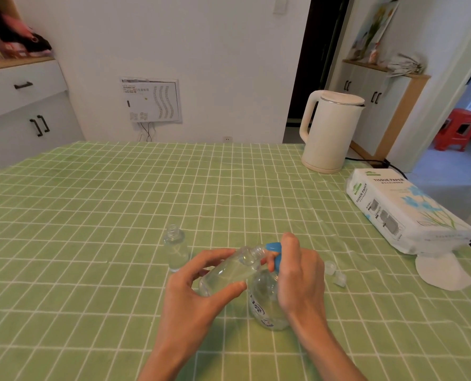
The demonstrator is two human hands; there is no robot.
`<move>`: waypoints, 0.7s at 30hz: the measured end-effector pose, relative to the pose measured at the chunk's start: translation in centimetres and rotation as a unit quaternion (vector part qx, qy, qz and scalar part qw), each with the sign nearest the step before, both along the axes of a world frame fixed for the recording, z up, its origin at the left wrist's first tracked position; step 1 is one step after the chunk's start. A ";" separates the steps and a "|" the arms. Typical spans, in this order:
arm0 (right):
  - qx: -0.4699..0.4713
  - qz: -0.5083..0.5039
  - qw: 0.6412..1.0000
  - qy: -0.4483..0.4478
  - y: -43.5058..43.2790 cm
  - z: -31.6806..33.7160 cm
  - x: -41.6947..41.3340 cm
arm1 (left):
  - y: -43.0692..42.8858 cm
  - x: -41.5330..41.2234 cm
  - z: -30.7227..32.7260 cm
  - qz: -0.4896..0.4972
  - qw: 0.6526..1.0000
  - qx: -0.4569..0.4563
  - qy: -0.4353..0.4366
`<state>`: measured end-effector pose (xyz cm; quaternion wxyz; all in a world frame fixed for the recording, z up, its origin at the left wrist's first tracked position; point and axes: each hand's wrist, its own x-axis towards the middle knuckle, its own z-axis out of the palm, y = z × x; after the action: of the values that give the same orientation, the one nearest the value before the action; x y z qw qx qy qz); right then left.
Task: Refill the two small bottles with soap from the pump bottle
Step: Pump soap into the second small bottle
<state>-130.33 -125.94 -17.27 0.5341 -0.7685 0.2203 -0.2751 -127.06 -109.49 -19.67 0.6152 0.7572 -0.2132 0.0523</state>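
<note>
Over the green tablecloth [113,210], the left hand [198,294] grips a tilted small bottle [230,269] while the right hand [298,273] clasps the blue head [273,246] of the pump bottle [266,301].

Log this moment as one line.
right hand: grips blue plastic pump head | left hand: holds small clear plastic bottle tilted, mouth at pump | second small clear bottle: upright, uncapped, apart

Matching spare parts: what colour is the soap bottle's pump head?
Blue pump head, seen in the head view.
</note>
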 end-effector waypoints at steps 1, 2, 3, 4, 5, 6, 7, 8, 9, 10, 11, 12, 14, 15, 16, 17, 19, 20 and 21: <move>-0.004 0.002 1.000 -0.004 0.0 0.0 0.0 | 0.0 0.0 0.0 0.001 1.000 0.000 0.000; -0.008 0.002 1.000 -0.008 0.0 -0.1 0.1 | 0.0 0.0 -0.1 0.002 1.000 0.000 0.001; -0.011 0.002 1.000 -0.010 0.0 -0.1 0.1 | -0.1 0.0 -0.1 0.002 1.000 -0.001 0.002; -0.015 0.000 1.000 -0.010 0.0 -0.1 0.0 | -0.1 0.0 -0.1 0.001 1.000 -0.001 0.002; -0.021 -0.002 1.000 -0.011 0.0 0.0 0.0 | -0.2 0.0 -0.1 0.000 1.000 -0.001 0.002; -0.026 -0.002 1.000 -0.011 0.1 0.0 0.0 | -0.2 0.0 -0.1 -0.001 1.000 0.000 0.001; -0.031 -0.002 0.999 -0.011 0.1 0.0 0.0 | -0.2 0.0 0.0 -0.002 1.000 0.001 0.001; -0.033 -0.001 0.999 -0.009 0.1 0.0 0.0 | -0.3 0.0 0.0 -0.003 1.000 0.001 0.002; -0.031 -0.001 0.999 -0.008 0.0 0.0 0.0 | -0.3 0.0 0.0 -0.003 1.000 0.000 0.003; -0.026 0.000 1.000 -0.008 0.0 0.0 0.0 | -0.3 0.0 0.0 -0.003 1.000 -0.002 0.004; -0.018 0.000 1.000 -0.006 0.0 0.0 0.0 | -0.3 0.0 0.0 -0.002 1.000 -0.004 0.005; -0.008 -0.001 1.000 -0.002 0.0 -0.1 0.0 | -0.3 0.0 0.0 -0.001 1.000 -0.005 0.006; 0.009 -0.004 1.000 0.006 0.1 -0.1 0.0 | -0.2 0.0 0.1 -0.001 1.000 -0.007 0.008; 0.012 -0.005 1.000 0.007 0.1 -0.1 -0.1 | -0.2 0.0 0.1 0.000 1.000 -0.008 0.009; 0.011 -0.005 1.000 0.007 0.2 0.0 -0.1 | -0.2 0.1 0.1 0.001 1.000 -0.008 0.009; 0.008 -0.005 1.000 0.006 0.2 0.0 -0.1 | -0.2 0.1 0.1 0.002 1.000 -0.009 0.009; -0.001 -0.006 1.000 0.003 0.1 0.1 0.0 | -0.1 0.1 0.1 0.004 1.000 -0.009 0.007; -0.007 -0.007 1.000 0.001 0.0 0.0 0.0 | -0.1 0.1 0.1 0.005 1.000 -0.008 0.005; -0.013 -0.009 1.000 0.000 0.0 0.0 0.0 | -0.1 0.1 0.1 0.005 1.000 -0.008 0.003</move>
<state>-130.31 -125.94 -17.24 0.5215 -0.7733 0.2238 -0.2828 -126.94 -109.62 -19.57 0.6214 0.7538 -0.2066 0.0547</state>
